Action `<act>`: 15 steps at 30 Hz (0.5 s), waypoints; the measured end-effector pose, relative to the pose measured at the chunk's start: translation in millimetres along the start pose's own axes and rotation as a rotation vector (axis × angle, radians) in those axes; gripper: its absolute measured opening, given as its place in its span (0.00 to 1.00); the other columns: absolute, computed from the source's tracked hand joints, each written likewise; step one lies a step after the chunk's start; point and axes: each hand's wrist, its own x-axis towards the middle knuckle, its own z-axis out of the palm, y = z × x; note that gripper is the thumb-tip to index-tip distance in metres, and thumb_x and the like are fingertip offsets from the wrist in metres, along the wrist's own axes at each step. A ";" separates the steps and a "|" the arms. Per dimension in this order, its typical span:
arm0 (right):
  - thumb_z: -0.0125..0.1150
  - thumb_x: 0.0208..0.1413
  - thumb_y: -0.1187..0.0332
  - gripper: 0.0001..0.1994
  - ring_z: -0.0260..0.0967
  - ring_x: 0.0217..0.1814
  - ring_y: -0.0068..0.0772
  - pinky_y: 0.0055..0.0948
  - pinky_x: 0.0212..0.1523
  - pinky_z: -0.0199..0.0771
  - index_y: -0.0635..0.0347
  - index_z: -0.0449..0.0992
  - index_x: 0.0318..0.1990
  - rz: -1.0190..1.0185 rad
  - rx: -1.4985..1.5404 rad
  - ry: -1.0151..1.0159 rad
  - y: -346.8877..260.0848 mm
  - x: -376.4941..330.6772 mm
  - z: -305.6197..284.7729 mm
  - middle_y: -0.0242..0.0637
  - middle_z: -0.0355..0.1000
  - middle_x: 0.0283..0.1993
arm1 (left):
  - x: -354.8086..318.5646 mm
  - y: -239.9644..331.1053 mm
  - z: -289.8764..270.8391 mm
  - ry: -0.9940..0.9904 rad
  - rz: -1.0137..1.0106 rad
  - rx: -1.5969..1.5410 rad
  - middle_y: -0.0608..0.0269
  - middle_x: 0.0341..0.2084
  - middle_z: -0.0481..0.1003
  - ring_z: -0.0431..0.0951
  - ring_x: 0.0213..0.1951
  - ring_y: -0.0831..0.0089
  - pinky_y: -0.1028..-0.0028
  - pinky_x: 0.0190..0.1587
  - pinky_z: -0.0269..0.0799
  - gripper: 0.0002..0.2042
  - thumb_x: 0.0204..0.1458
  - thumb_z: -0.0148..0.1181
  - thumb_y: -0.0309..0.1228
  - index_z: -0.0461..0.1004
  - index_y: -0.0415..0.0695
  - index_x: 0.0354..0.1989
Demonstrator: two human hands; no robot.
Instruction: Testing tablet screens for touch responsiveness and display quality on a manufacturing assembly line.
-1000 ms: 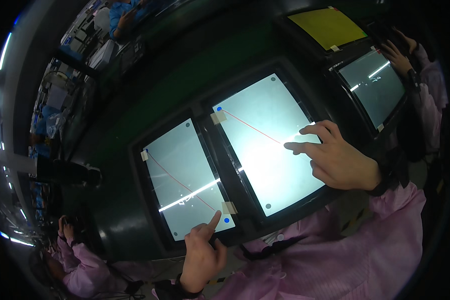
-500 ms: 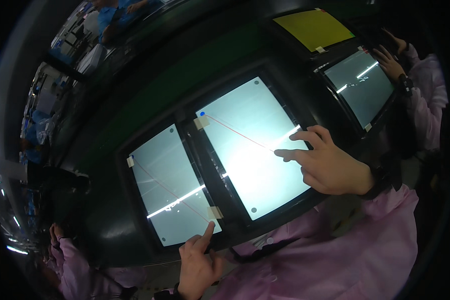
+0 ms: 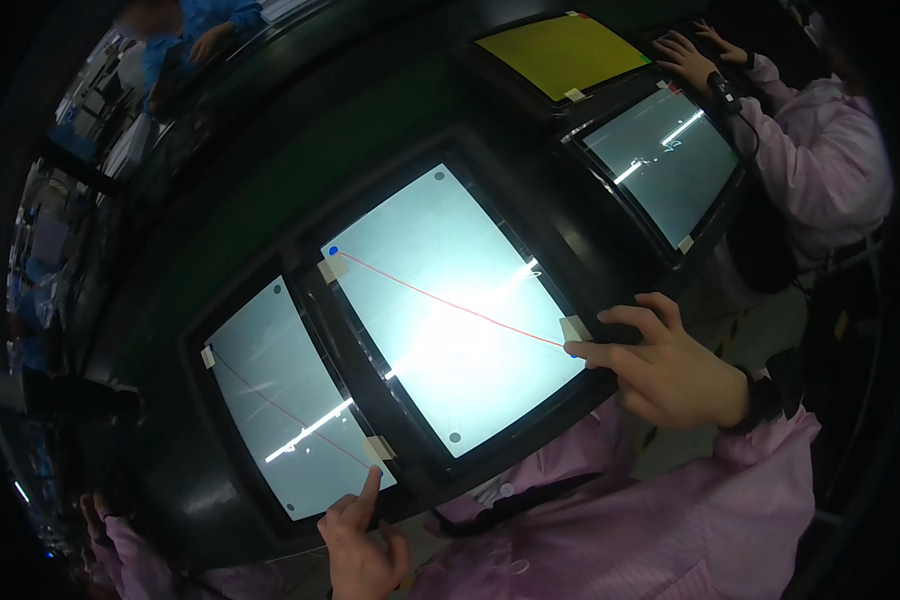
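Two lit touchscreen panels lie side by side in dark frames before me. On the left panel (image 3: 260, 390), a thin red line slants from the upper-left corner to the index fingertip of my left hand (image 3: 358, 548), near a tape tab (image 3: 378, 448). That finger is stretched out, with the others loosely bent. My right hand (image 3: 675, 370) touches the brighter right panel (image 3: 420, 225) with its index fingertip, at the lower-right corner beside another tape tab (image 3: 574, 330). A red line runs there from a blue dot (image 3: 333, 251). Its other fingers are spread; neither hand holds anything.
Beyond, at the right, are a yellow-lit panel (image 3: 565, 55) and a grey panel (image 3: 660, 165). A co-worker's hand (image 3: 687, 62) hovers near them. Another person in blue (image 3: 205, 40) sits at the upper left. A pink sleeve (image 3: 135, 555) shows at the lower left.
My right fingertip has slid down and right across its panel to the corner, and the red line has lengthened with it. My left fingertip stays near its panel's lower-right corner. The whole view has shifted.
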 end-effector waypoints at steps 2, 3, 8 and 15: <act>0.57 0.43 0.70 0.29 0.53 0.63 0.42 0.52 0.62 0.46 0.59 0.64 0.57 0.012 0.004 -0.003 -1.4 -3.2 0.9 0.32 0.69 0.51 | 1.9 2.1 -1.3 -0.008 -0.008 0.006 0.44 0.51 0.68 0.64 0.39 0.54 0.63 0.48 0.59 0.20 0.40 0.49 0.14 0.58 0.32 0.45; 0.56 0.43 0.71 0.28 0.53 0.62 0.42 0.52 0.62 0.46 0.58 0.64 0.57 0.007 -0.027 0.008 -2.2 -4.0 1.7 0.32 0.69 0.51 | 2.8 3.3 -2.6 -0.015 -0.019 0.014 0.44 0.52 0.68 0.64 0.38 0.55 0.63 0.47 0.59 0.18 0.40 0.48 0.14 0.57 0.32 0.43; 0.52 0.42 0.76 0.24 0.55 0.61 0.42 0.46 0.61 0.51 0.61 0.66 0.52 -0.036 0.118 0.185 3.0 6.3 -6.2 0.35 0.69 0.53 | -5.4 -10.9 -4.3 0.097 -0.008 -0.041 0.44 0.51 0.68 0.65 0.43 0.52 0.64 0.49 0.59 0.20 0.42 0.50 0.15 0.57 0.33 0.46; 0.44 0.44 0.83 0.21 0.63 0.57 0.43 0.35 0.58 0.61 0.66 0.64 0.50 0.050 0.503 0.521 13.5 57.8 -3.9 0.46 0.65 0.56 | 48.5 -42.6 -58.9 0.354 0.036 -0.037 0.46 0.50 0.68 0.65 0.47 0.63 0.62 0.56 0.56 0.21 0.47 0.46 0.17 0.51 0.41 0.51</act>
